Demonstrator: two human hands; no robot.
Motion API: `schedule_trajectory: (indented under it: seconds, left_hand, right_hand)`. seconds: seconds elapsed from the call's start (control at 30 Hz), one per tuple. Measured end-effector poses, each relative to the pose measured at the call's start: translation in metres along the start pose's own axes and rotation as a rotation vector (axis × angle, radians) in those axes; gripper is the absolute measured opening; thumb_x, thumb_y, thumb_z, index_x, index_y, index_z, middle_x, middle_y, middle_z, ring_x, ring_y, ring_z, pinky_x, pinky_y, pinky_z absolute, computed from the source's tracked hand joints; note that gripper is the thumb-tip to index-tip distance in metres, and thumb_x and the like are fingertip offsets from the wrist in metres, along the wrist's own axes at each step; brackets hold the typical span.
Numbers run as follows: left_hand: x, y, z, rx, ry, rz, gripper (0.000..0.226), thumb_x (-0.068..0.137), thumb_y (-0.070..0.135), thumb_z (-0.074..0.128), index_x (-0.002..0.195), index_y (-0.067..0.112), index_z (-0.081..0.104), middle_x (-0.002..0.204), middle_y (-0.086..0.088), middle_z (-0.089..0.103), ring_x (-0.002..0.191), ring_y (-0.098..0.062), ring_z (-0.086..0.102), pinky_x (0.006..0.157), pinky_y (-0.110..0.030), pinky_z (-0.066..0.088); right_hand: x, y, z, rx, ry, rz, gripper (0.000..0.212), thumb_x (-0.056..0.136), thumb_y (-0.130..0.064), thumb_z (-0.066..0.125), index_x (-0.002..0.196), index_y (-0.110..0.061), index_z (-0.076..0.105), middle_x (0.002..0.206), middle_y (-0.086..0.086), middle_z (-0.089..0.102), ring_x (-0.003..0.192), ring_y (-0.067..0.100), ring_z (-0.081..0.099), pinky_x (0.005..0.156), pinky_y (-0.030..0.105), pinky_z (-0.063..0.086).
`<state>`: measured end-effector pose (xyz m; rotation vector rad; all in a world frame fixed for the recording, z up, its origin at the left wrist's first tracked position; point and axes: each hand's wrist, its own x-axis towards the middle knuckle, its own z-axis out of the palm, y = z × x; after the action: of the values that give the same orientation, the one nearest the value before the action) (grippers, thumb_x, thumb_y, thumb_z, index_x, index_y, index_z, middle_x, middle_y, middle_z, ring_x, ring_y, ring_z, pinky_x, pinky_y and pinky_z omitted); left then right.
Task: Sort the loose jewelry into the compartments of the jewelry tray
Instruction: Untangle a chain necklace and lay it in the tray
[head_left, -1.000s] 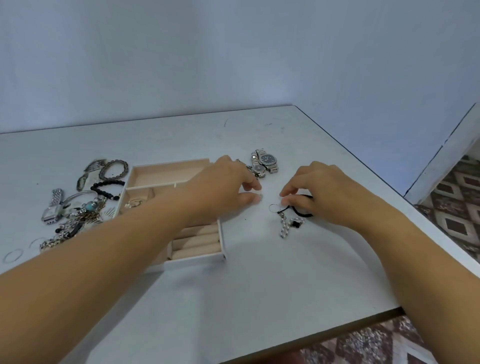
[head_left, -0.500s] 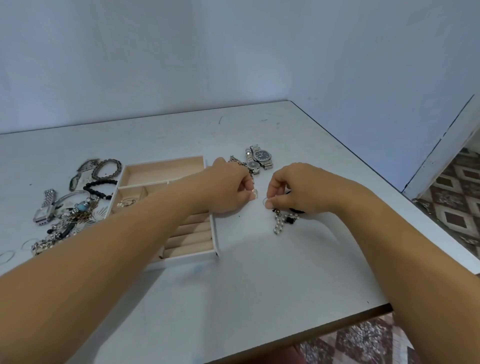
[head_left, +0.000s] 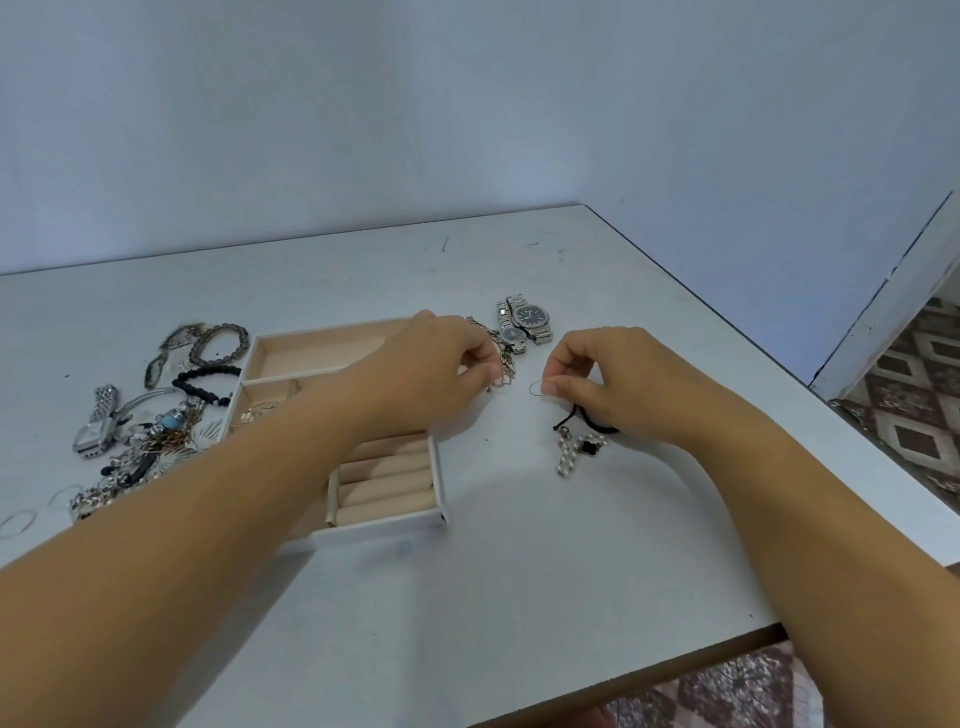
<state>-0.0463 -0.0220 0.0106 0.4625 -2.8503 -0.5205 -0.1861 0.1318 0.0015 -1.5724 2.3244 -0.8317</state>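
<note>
Two bare hands work over a pale grey table (head_left: 519, 571). Left hand (head_left: 441, 369): reaches across the jewelry tray (head_left: 384, 527), thumb and forefinger pressed together on a small pale piece at the near end of a thin chain (head_left: 493, 343); what exactly is pinched is too small to tell. Right hand (head_left: 613, 384): thumb and forefinger pinch a thin wire ring (head_left: 536, 388) just above the tabletop, other fingers curled over a black cord (head_left: 587, 421).

Tray: white walls, beige lining, one long empty-looking compartment at the far end, a small compartment below it holding a gold-toned item (head_left: 260, 410), padded ring rolls (head_left: 384, 478) at the near right; much of it hidden by the left forearm.

Right of tray: two silver watches (head_left: 524, 325) side by side, the chain just beside them, a pearl-and-black-clover bracelet (head_left: 579, 452) under the right hand.

Left of tray: a tangled heap (head_left: 140, 447) including a square silver watch (head_left: 96, 431), black bead bracelet (head_left: 208, 382), brown bead bracelet (head_left: 221, 343), and two thin hoops (head_left: 18, 522) near the table's left edge.
</note>
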Motion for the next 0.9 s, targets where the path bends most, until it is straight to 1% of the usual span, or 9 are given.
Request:
schedule_trajectory:
  seconds: [0.07,0.13,0.23,0.33,0.43,0.5,0.67,0.8,0.9]
  left_hand:
    - [-0.003,0.0,-0.005,-0.047,0.029,-0.024,0.012,0.092,0.029,0.056,0.087,0.023,0.065,0.09,0.01,0.064,0.086,-0.01,0.05,0.067,-0.018,0.032]
    - [-0.006,-0.002,-0.008,-0.166,0.024,-0.094,0.013,0.091,0.029,0.058,0.083,0.021,0.065,0.082,0.009,0.063,0.079,-0.008,0.051,0.06,-0.005,0.034]
    - [-0.01,-0.006,-0.007,-0.31,0.023,-0.167,0.015,0.089,0.03,0.061,0.083,0.018,0.068,0.076,0.003,0.062,0.063,-0.006,0.047,0.055,-0.007,0.035]
    - [-0.013,-0.009,-0.006,-0.161,0.073,-0.127,0.013,0.088,0.031,0.061,0.085,0.02,0.067,0.083,0.006,0.066,0.063,-0.001,0.049,0.064,-0.019,0.039]
    - [-0.016,-0.008,-0.006,-0.104,0.077,-0.113,0.011,0.087,0.032,0.06,0.083,0.024,0.066,0.086,0.01,0.066,0.073,-0.001,0.054,0.067,-0.021,0.039]
    - [-0.016,-0.005,-0.005,-0.091,0.069,-0.11,0.01,0.087,0.032,0.06,0.081,0.026,0.065,0.088,0.01,0.066,0.081,-0.009,0.058,0.073,-0.025,0.041]
    - [-0.018,0.0,-0.001,-0.081,0.049,-0.092,0.01,0.087,0.033,0.06,0.082,0.027,0.066,0.084,0.018,0.061,0.06,0.006,0.046,0.085,-0.032,0.041]
    - [-0.017,0.006,0.002,-0.068,0.022,-0.079,0.01,0.087,0.034,0.058,0.084,0.028,0.066,0.085,0.019,0.059,0.062,0.006,0.046,0.094,-0.036,0.041]
    - [-0.016,0.01,0.005,-0.042,0.008,-0.074,0.011,0.088,0.035,0.057,0.085,0.028,0.066,0.091,0.016,0.062,0.059,0.01,0.042,0.094,-0.037,0.041]
  right_hand:
    - [0.0,-0.001,0.001,-0.014,0.012,-0.003,0.007,0.087,-0.034,0.063,0.084,-0.028,0.064,0.082,-0.015,0.062,0.074,-0.011,0.053,0.062,0.005,0.038]
    - [-0.001,-0.003,0.003,-0.029,0.026,-0.007,0.008,0.088,-0.033,0.062,0.083,-0.027,0.063,0.081,-0.015,0.062,0.078,-0.009,0.053,0.063,0.007,0.039]
    - [-0.003,-0.007,0.004,-0.04,0.036,-0.021,0.009,0.088,-0.031,0.061,0.084,-0.025,0.064,0.079,-0.012,0.063,0.074,-0.009,0.053,0.061,0.01,0.038]
    - [-0.003,-0.008,0.007,-0.079,0.014,-0.025,0.009,0.087,-0.031,0.062,0.085,-0.023,0.064,0.081,-0.011,0.061,0.081,0.0,0.056,0.067,0.012,0.04]
    - [0.003,-0.005,0.012,-0.176,-0.014,-0.012,0.01,0.087,-0.034,0.063,0.082,-0.025,0.064,0.097,-0.011,0.058,0.097,0.01,0.048,0.089,0.032,0.038]
    - [0.006,-0.005,0.013,-0.215,-0.011,0.006,0.009,0.086,-0.035,0.062,0.081,-0.027,0.064,0.105,-0.008,0.057,0.105,0.013,0.045,0.095,0.038,0.036]
    - [0.002,-0.005,0.001,-0.253,-0.028,0.0,0.01,0.085,-0.042,0.063,0.086,-0.033,0.066,0.108,-0.011,0.052,0.109,0.013,0.041,0.094,0.034,0.028]
    - [-0.014,-0.001,-0.016,-0.243,-0.125,0.016,0.009,0.077,-0.051,0.065,0.081,-0.044,0.065,0.098,-0.019,0.052,0.106,0.013,0.041,0.09,0.034,0.033]
    - [-0.027,0.001,-0.022,-0.26,-0.158,0.042,0.021,0.067,-0.064,0.066,0.083,-0.049,0.065,0.099,-0.019,0.051,0.104,0.013,0.039,0.089,0.035,0.036]
